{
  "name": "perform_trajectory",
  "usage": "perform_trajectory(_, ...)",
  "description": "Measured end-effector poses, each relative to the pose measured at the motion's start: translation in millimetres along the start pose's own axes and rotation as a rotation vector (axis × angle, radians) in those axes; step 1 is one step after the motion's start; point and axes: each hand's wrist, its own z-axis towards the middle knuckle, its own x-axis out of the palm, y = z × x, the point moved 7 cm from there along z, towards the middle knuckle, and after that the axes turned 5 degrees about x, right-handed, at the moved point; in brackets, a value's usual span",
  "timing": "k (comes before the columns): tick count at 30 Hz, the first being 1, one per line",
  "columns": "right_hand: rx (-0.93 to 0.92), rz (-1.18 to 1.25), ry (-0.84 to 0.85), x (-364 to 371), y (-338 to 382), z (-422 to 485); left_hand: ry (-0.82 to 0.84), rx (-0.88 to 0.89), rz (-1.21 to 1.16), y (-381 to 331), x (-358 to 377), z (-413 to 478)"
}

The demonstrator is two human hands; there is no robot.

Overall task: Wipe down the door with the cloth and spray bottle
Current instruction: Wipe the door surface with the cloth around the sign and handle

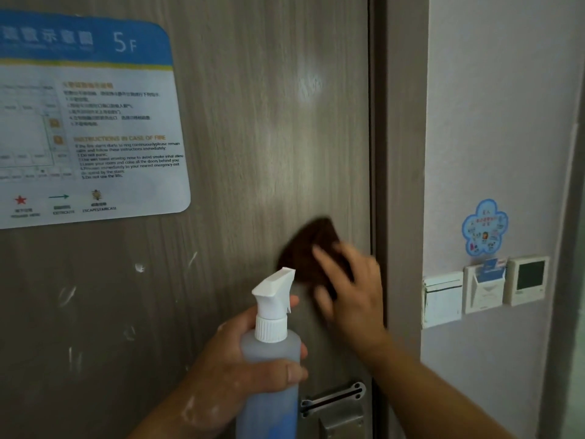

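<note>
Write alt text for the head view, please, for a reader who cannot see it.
The right hand presses a dark brown cloth against a grey wood-grain door near its right edge, while the left hand grips a spray bottle.

Door point(253, 137): wood-grain, scuffed. Evac notice point(88, 122) stuck upr left, dark cloth point(300, 248) flat on door mid-right, metal latch point(335, 403) btm.
</note>
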Motion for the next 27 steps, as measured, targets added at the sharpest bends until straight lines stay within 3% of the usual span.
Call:
perform_trajectory(4, -0.065, -0.029, 0.055, 6.0, 1.5, -44.5, 0.006, -0.018, -0.010, 6.3, -5.4, -5.0)
perform_trajectory(8, -0.114, -0.003, -0.001, -2.9, 1.1, 42.7, -0.005, -0.025, -0.027, 12.4, -7.3, -10.3)
perform_trajectory(13, 0.016, 0.038, -0.116, -12.8, 1.9, 147.2, -0.027, -0.024, -0.029, 20.2, -12.1, -14.3)
perform_trajectory(16, 0.048, 0.062, -0.116, -8.0, 3.8, 107.6, -0.029, -0.011, -0.030, 21.7, -14.4, -17.7)
perform_trajectory(21, -0.078, -0.020, 0.079, 5.4, 8.2, -42.5, -0.004, -0.032, -0.028, 27.8, -16.9, -25.6)
perform_trajectory(24, -0.105, -0.001, 0.083, 3.8, 1.4, -23.0, 0.006, -0.057, -0.020, 31.3, -13.8, -26.6)
perform_trajectory(27, -0.098, 0.037, 0.004, -5.5, 1.2, 56.7, 0.004, -0.067, -0.031, 36.0, -8.0, -23.2)
